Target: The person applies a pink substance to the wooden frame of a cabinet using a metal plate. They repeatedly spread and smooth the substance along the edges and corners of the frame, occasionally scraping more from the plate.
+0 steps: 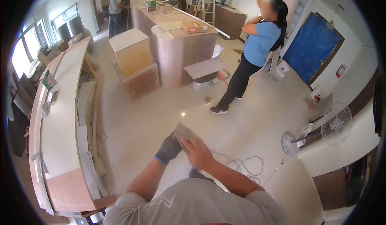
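Head view — left hand (169,148) in a dark knit glove and bare right hand (198,152) both grip a thin flat grey sheet (183,131) held out in front of the chest. Its corner points away from the body and its long axis runs roughly left-right — matte surface, above the pale glossy floor (140,116).

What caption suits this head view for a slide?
Gloved left hand and bare right hand hold a flat grey sheet above a pale floor.

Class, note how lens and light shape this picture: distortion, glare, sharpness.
Head view: fisheye lens tilts the blue panel and rings the frame in black; the windows are blown out white; a small glare spot sits on the floor; the left hand, right hand and grey sheet look fairly sharp.
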Available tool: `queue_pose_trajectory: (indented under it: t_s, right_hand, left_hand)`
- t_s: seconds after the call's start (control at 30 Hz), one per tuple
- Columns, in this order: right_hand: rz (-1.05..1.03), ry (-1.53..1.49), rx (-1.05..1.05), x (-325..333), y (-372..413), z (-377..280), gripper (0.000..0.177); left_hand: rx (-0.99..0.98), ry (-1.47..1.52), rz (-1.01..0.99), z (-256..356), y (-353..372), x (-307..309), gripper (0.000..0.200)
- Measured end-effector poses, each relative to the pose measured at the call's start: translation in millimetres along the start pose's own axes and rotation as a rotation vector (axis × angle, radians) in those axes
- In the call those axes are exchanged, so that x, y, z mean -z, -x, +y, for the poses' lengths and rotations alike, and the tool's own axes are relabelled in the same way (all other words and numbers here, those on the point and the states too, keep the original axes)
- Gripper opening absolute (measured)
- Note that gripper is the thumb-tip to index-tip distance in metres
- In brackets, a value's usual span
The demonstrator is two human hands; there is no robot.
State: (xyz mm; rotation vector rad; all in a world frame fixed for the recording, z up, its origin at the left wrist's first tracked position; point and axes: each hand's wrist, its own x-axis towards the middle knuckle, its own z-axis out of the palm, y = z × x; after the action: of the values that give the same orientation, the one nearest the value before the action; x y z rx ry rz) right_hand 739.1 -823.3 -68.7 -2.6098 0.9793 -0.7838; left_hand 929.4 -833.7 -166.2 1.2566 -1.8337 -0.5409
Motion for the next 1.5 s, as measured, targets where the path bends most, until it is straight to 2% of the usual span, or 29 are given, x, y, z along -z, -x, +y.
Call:
queue_pose_trajectory:
  t_s: [0.03,0.1,0.13,0.23,0.33,0.43,0.53,0.63,0.77,0.8,0.9,1.03,1.13,1.23,1.33,1.43,1.5]
  right_hand:
    - [0.012,-0.021,0.001,2,-10,4,0.045]
    - [0.043,-0.081,-0.049,1,-33,19,0.043]
    - [0.062,-0.109,-0.075,1,-44,28,0.043]
    - [0.177,-0.179,-0.096,7,-83,58,0.040]
    - [0.266,-0.280,-0.165,7,-121,92,0.039]
    - [0.306,-0.429,-0.256,13,-156,117,0.037]
    - [0.365,-0.494,-0.228,1,-193,147,0.038]
    - [0.292,-0.455,-0.261,3,-226,173,0.038]
    - [0.443,-0.439,-0.155,4,-257,174,0.038]
    - [0.428,-0.430,-0.120,1,-264,165,0.038]
    - [0.388,-0.305,-0.170,-18,-291,151,0.039]
    - [0.388,-0.419,-0.367,-27,-312,162,0.039]
    - [0.483,-0.462,-0.426,-37,-326,160,0.040]
    - [0.603,-0.361,-0.448,-46,-341,155,0.042]
    - [0.599,-0.479,-0.618,-59,-339,177,0.045]
    - [0.677,-0.473,-0.665,-65,-343,182,0.048]
    - [0.716,-0.520,-0.719,-58,-346,177,0.050]
  left_hand:
    - [0.010,0.007,-0.030,-7,-9,4,0.039]
    - [0.461,0.825,-0.056,13,-41,17,0.042]
    - [0.354,0.809,-0.030,15,-53,16,0.040]
    - [0.204,0.213,-0.125,6,-105,20,0.037]
    - [0.067,0.023,-0.069,23,-164,32,0.038]
    - [0.185,-0.067,-0.082,9,-199,31,0.038]
    - [0.254,0.102,-0.120,-6,-225,48,0.038]
    - [0.143,0.061,-0.081,-20,-221,45,0.045]
    - [0.386,0.541,0.102,-60,-274,88,0.039]
    - [0.447,0.520,0.064,-68,-287,93,0.034]
    - [-0.057,-0.072,-0.134,-95,-315,85,0.033]
    - [-0.052,0.007,-0.240,-104,-347,97,0.037]
    - [-0.095,0.039,-0.259,-122,-361,102,0.047]
    - [-0.110,0.042,-0.307,-121,-373,105,0.054]
    - [-0.075,0.015,-0.391,-124,-378,106,0.057]
    - [-0.027,0.096,-0.516,-125,-385,121,0.060]
    - [-0.134,0.103,-0.466,-143,-388,124,0.059]
